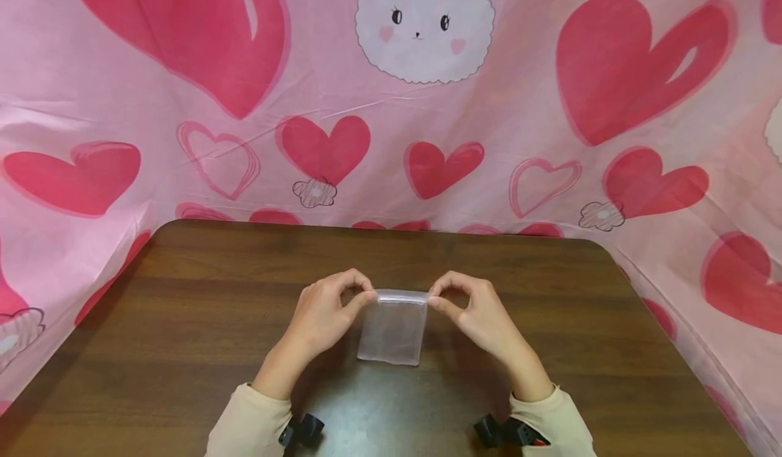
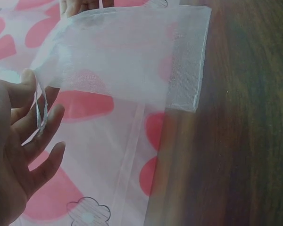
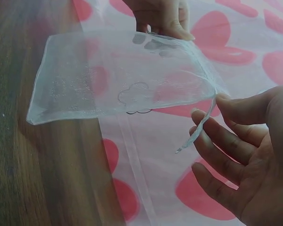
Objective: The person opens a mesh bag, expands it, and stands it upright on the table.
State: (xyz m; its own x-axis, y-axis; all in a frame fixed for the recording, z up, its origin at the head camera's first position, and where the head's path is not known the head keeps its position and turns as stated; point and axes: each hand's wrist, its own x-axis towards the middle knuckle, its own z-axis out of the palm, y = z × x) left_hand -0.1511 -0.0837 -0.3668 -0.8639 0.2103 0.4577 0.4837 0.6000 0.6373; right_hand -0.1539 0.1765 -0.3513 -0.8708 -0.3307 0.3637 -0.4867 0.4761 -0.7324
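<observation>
Sheer white mesh pouch (image 1: pixel 392 338), held by both upper corners over the middle of the brown wooden table (image 1: pixel 201 321), directly between left hand (image 1: pixel 324 314) and right hand (image 1: pixel 479 314). Lies to the right of the one and to the left of the other, touching both, with neither hand nearer. Runs lengthwise from the mouth at the far side to the closed bottom edge at the near side, crosswise to the line from hand to hand; looks shorter in the head view, longer in both wrist views. Pinched at each corner between thumb and finger, with remaining fingers loosely spread in the wrist views. Seems drawn straight along the mouth; parted or closed there, cannot tell. Touching the table at the bottom edge or just above it, cannot tell either. Dangling by the left fingers, a thin ribbon loop (image 2: pixel 41 126); by the right fingers, a twisted ribbon end (image 3: pixel 193 139); both the likeliest to get in the way, judging by closeness. At the near side, cream sleeves (image 1: pixel 250 419) and black wrist devices (image 1: pixel 308 431), apart from the pouch. Beyond the table's far edge, a pink backdrop (image 1: pixel 427 111) with red hearts.
</observation>
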